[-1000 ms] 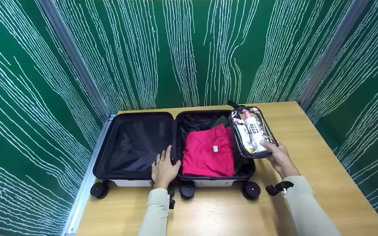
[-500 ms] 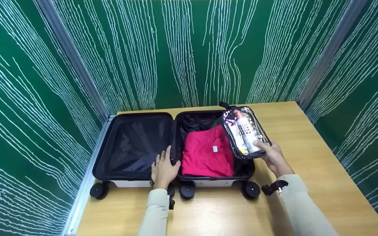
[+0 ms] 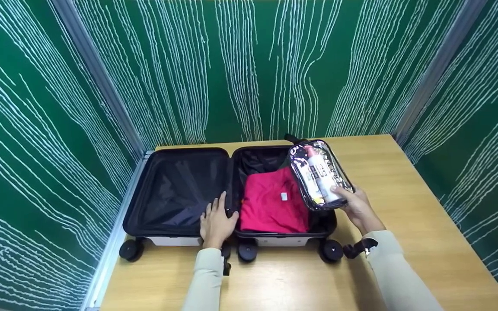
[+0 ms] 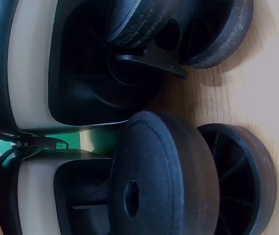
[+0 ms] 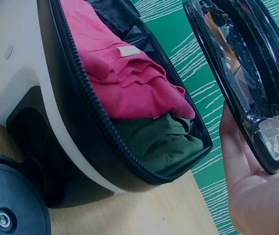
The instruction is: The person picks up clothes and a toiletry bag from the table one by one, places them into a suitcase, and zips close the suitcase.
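An opened suitcase lies flat on the table, its two halves side by side. Folded pink clothing with a white label fills much of the right half, and dark green clothing lies beneath it in the right wrist view. My right hand grips the lower end of a clear toiletry bag with black edging, thumb on top. Inside the bag shows a white bottle with a pink top. The bag is tilted over the right half's far right corner. My left hand rests, fingers extended, on the rims where the halves meet.
Black wheels stick out from the near side of the suitcase. Dark mesh lining covers the left half. The wooden table extends right and in front; green walls with white lines stand around it.
My right hand has carried the toiletry bag a little leftward, further over the suitcase's right half. The left hand has stayed in place.
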`<control>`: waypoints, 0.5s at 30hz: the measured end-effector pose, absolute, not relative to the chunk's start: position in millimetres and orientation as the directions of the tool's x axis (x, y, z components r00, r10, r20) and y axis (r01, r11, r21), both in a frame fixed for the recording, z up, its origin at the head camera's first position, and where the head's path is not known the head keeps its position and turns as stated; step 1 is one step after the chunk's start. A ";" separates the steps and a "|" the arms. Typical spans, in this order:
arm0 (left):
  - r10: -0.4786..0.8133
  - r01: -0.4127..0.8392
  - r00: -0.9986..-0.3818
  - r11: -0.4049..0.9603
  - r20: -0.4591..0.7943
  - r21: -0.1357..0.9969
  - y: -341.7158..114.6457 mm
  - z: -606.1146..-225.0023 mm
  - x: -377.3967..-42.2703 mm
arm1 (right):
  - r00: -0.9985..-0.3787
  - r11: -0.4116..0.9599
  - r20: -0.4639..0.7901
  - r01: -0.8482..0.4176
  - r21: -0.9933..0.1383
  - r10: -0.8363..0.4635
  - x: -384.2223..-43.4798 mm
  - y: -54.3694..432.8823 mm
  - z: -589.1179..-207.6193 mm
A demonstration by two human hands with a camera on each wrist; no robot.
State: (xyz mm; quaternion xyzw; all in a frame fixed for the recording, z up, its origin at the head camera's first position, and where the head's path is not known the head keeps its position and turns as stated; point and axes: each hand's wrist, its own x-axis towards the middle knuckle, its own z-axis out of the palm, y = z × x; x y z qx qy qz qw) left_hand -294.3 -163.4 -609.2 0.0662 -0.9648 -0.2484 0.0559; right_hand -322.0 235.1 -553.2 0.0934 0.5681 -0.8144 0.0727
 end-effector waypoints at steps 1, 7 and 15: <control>-0.156 -0.100 -0.985 0.867 0.075 0.488 -163.2 -608.9 -294.5 | -0.972 -0.346 -0.235 0.225 -0.911 -0.012 -322.0 234.4 -552.9; -0.165 -0.113 -0.984 0.866 0.064 0.486 -163.0 -607.6 -294.4 | -0.971 -0.344 -0.238 0.233 -0.909 -0.029 -322.2 228.3 -551.6; -0.160 -0.109 -0.985 0.867 0.064 0.487 -163.7 -608.9 -293.8 | -0.968 -0.298 -0.248 0.246 -0.922 -0.032 -322.6 220.2 -551.1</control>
